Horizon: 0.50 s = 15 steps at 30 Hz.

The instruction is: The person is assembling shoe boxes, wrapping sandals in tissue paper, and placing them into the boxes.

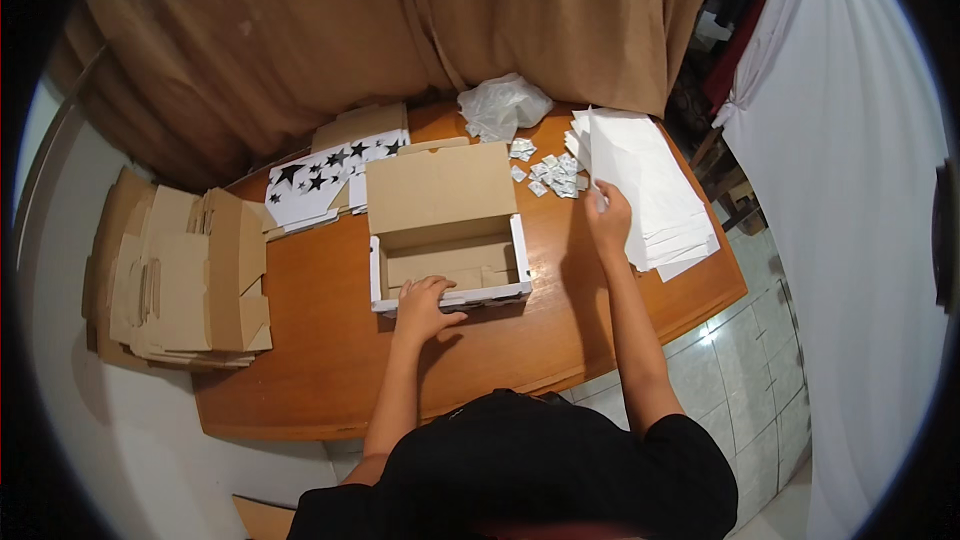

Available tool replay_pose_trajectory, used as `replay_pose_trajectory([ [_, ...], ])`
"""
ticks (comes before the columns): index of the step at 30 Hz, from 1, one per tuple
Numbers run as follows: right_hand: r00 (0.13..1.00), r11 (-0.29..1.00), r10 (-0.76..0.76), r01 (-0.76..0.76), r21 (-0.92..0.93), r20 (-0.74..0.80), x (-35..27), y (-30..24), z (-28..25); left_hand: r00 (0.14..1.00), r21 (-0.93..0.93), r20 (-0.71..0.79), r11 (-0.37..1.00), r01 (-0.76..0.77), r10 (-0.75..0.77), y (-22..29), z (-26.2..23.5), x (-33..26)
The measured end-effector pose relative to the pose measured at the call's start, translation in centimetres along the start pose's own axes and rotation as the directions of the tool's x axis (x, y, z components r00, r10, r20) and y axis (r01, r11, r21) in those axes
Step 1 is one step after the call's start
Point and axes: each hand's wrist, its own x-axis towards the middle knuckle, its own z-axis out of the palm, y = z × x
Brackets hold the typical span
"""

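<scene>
An open cardboard box (447, 240) with white outer sides stands in the middle of the wooden table (330, 360), its lid tipped back. My left hand (424, 306) rests on the box's near rim, fingers over the edge. My right hand (607, 215) pinches the edge of a white paper sheet, lifting it from the stack of white sheets (650, 190) at the right. Small white packets (548, 172) lie scattered between the box and the stack.
Flattened cardboard boxes (185, 280) are piled at the table's left end. Star-printed flat boxes (325, 175) lie behind the open box. A crumpled clear plastic bag (503, 105) sits at the back. A brown curtain hangs behind, a white cloth at right over tiled floor.
</scene>
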Motion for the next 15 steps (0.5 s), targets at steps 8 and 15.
replay_pose_trajectory([
  [8, 0.801, 0.856, -0.457, 0.277, 0.436, 0.388, -2.9, -15.7, 4.9, 0.995, 0.134, -0.001, 0.986, 0.1, -0.101, -1.8, 0.5, -3.4],
  [15, 0.456, 0.789, -0.613, 0.309, 0.532, 0.645, -11.6, -20.1, 9.4, 0.973, 0.155, 0.107, 0.97, 0.186, -0.203, -4.0, -0.7, -6.5],
])
